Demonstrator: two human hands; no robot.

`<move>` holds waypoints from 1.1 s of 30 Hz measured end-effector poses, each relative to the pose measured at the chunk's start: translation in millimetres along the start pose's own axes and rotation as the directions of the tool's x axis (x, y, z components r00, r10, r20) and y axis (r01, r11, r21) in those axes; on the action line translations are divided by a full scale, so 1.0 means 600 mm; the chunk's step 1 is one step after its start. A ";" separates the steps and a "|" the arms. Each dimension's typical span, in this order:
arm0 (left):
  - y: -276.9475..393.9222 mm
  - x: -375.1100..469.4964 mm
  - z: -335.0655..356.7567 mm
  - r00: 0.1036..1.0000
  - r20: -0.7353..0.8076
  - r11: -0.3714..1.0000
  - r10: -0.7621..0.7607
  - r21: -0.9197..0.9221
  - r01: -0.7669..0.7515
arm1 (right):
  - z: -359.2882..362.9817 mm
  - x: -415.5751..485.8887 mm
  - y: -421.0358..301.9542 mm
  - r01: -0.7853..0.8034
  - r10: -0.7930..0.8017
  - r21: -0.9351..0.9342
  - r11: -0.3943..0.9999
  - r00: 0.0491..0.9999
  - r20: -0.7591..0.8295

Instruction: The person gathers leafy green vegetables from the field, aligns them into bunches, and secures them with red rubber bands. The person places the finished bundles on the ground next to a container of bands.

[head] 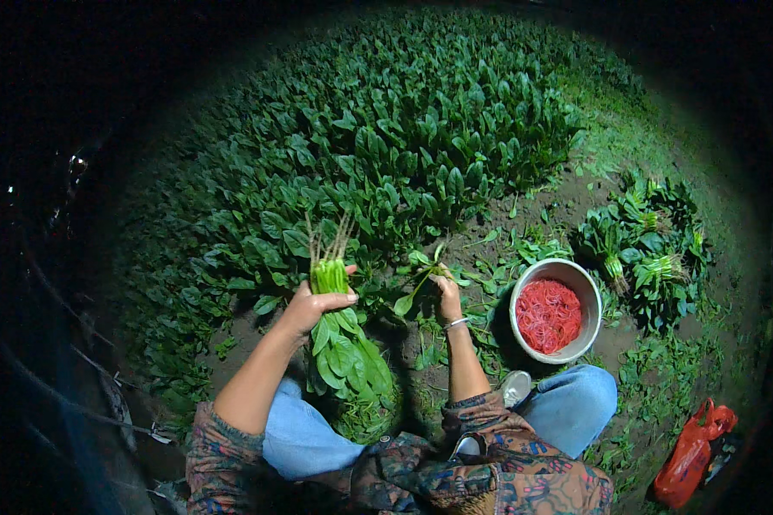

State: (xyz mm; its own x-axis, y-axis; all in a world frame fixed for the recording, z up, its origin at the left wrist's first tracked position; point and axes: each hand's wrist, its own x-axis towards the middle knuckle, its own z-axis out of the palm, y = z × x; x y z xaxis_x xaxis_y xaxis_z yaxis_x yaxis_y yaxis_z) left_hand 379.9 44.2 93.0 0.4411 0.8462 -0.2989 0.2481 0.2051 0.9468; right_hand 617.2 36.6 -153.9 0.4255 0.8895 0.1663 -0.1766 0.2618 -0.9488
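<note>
My left hand [315, 308] is closed around a bunch of leafy greens [348, 354] that look like spinach. The thin pale roots point away from me and the broad leaves hang down towards my lap. To the right of it, my right hand [448, 296] pinches a small loose sprig of leaves and stems [419, 286] in its fingertips, just above the soil. A bracelet circles the right wrist. Right of that hand stands a round pale bucket [520, 331] holding a tangle of red strands [549, 315].
Dense rows of leafy plants [386, 148] grow in front. Tied bunches of greens [660, 267] are heaped on the soil at the right. A red plastic bag [689, 457] lies at the lower right. Loose leaves litter the ground around the bucket. My bent knees flank the near ground.
</note>
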 end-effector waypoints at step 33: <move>-0.046 -0.038 -0.029 0.996 0.081 0.999 -0.048 0.012 0.047 | 0.081 -0.035 -0.225 -0.335 0.021 0.379 0.863 0.772 0.635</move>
State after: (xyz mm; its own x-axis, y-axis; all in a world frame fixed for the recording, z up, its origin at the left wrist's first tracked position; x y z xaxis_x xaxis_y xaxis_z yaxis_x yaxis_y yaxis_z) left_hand 348.0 28.0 75.5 0.4968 0.7929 -0.3528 0.2792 0.2389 0.9300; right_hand 589.2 0.7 -16.3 -0.2383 0.9302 0.2790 -0.6314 0.0699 -0.7723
